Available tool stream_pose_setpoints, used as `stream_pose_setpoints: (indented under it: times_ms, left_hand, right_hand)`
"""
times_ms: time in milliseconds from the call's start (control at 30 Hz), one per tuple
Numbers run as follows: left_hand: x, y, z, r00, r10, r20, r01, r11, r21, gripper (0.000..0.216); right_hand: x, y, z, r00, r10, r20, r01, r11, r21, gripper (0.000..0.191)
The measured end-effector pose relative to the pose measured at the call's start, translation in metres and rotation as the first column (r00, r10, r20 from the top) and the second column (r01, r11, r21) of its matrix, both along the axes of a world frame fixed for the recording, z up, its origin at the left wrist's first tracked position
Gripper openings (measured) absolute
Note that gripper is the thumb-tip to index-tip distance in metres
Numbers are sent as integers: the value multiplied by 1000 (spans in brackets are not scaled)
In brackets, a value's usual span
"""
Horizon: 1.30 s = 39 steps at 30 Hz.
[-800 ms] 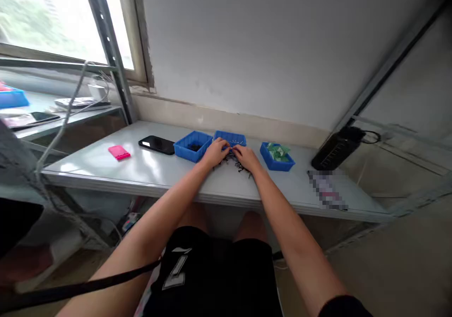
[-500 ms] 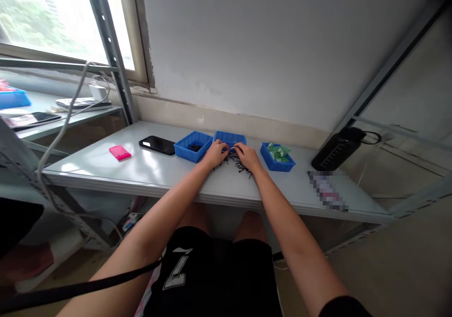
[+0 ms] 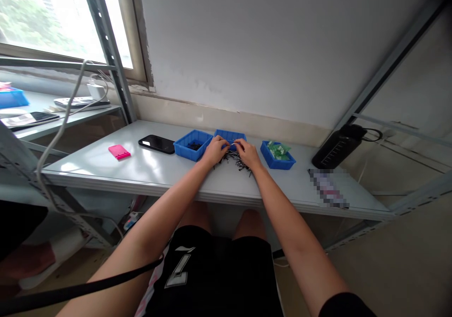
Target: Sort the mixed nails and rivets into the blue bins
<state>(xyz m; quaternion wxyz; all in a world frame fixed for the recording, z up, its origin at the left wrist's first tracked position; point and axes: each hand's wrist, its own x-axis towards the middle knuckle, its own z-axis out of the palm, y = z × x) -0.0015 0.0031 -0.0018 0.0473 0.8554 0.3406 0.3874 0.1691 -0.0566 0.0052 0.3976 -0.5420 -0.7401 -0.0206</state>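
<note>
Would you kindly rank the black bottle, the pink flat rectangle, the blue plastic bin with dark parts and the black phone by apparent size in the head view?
Black bottle
Blue plastic bin with dark parts
Black phone
Pink flat rectangle

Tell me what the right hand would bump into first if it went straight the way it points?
Probably the back blue tray, just beyond the right hand. Depth is hard to judge here, so it might pass over the rim instead.
</note>
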Motion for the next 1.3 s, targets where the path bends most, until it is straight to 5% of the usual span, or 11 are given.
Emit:
stream_pose_setpoints:
  times_ms: [433, 933, 1300]
  left_hand:
    - [0, -8, 6, 999, -36, 27, 35, 999, 14, 27]
    - [1, -2, 0, 997, -21, -71, 18, 999, -43, 28]
    - [-1, -4, 3, 999, 4, -36, -5, 999, -32, 28]
  right_hand:
    - [3, 3, -5, 993, 11, 120, 7, 989, -146, 26]
    - [0, 2, -1, 1000, 7, 22, -7, 1000, -23, 26]
    - [4, 2, -4, 998, -15, 53, 18, 998, -58, 27]
